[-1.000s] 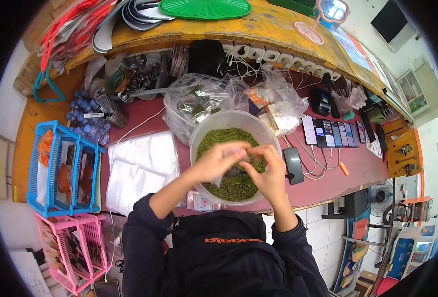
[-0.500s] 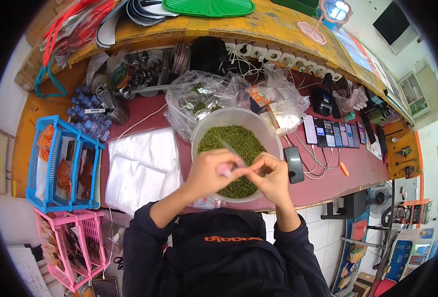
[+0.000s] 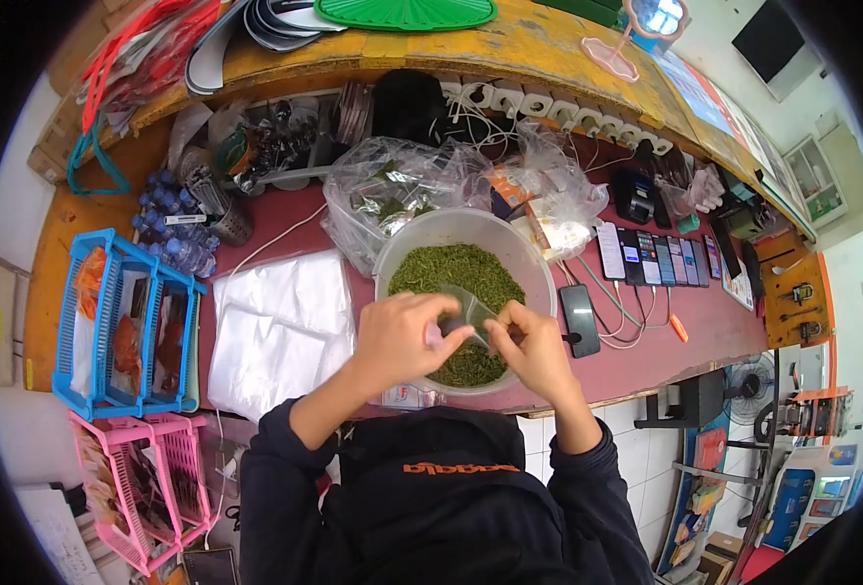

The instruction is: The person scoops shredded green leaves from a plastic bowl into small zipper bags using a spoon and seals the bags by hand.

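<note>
Both my hands are over a translucent white tub (image 3: pixel 392 244) that holds finely chopped green leaves (image 3: pixel 456 263). A small clear plastic bag (image 3: pixel 470 307) stretches between them. My left hand (image 3: pixel 397 336) is closed on the bag's left side, and a pink object (image 3: pixel 433 335), too covered to name, shows inside its curled fingers. My right hand (image 3: pixel 532 351) pinches the bag's right edge between thumb and forefinger. I cannot make out anything inside the bag.
Left of the tub lies a stack of white plastic bags (image 3: pixel 280 327), beside blue baskets (image 3: pixel 124 322). Behind stand a large clear bag (image 3: pixel 353 185) and water bottles (image 3: pixel 173 229). Several phones (image 3: pixel 646 258) with cables lie to the right, near a black phone (image 3: pixel 578 320).
My hands have moved apart, the left one leftward and the right slightly down. The clear bag now shows spread between them.
</note>
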Demonstrator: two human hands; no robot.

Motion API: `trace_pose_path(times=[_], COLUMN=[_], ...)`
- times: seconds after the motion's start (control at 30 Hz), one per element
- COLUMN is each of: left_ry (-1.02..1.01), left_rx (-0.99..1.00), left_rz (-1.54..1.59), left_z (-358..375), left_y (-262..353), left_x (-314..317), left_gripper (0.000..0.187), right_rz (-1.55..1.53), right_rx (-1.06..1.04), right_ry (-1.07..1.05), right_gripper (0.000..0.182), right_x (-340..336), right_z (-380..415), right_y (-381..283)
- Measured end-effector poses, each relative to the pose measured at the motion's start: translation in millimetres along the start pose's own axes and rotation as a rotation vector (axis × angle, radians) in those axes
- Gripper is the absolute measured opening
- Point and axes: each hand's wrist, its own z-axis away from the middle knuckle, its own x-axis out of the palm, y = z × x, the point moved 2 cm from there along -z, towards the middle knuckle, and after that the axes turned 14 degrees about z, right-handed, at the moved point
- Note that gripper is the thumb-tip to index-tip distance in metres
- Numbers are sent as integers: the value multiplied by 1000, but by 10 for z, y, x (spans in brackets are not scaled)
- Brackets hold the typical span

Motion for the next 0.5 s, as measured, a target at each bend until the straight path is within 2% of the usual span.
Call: trace_pose_path(times=[0.03,0.1,0.13,0.17,0.23,0.37,0.43,0.47,0.5], left_ry=[-3,-224,-334,-333,-273,-251,-163,-100,-101], left_rx=[1,-95,-61,-63,89,88,275,341,339], left_rz=[2,-29,-66,-69,-229,-61,-112,-129,-127], left_z=[-39,-75,-67,-19,-59,-109,-83,-103,-108], left_y=[-33,-189,-378,-520,-487,-213,-171,-189,-225], left_x=[-21,-83,-46,6,31,147,202,168,126], left_gripper=[19,23,26,26,38,46,47,44,44], right_rz=[-213,-296,-381,-383,11,119,172,171,317], right_rx=[112,74,31,28,-47,-36,-166,-162,-181], right_ry=[-150,-103,-59,-60,-192,-120,89,87,196], right_gripper=[13,11,12,12,17,29,29,29,26], right_x=[-8,-37,-46,-88,-196,-110,-66,-55,-63], right_z=[12,1,-14,-25,-25,-23,-18,-36,-73], right_y=[44,99,108,82,-41,-168,-196,-171,-146])
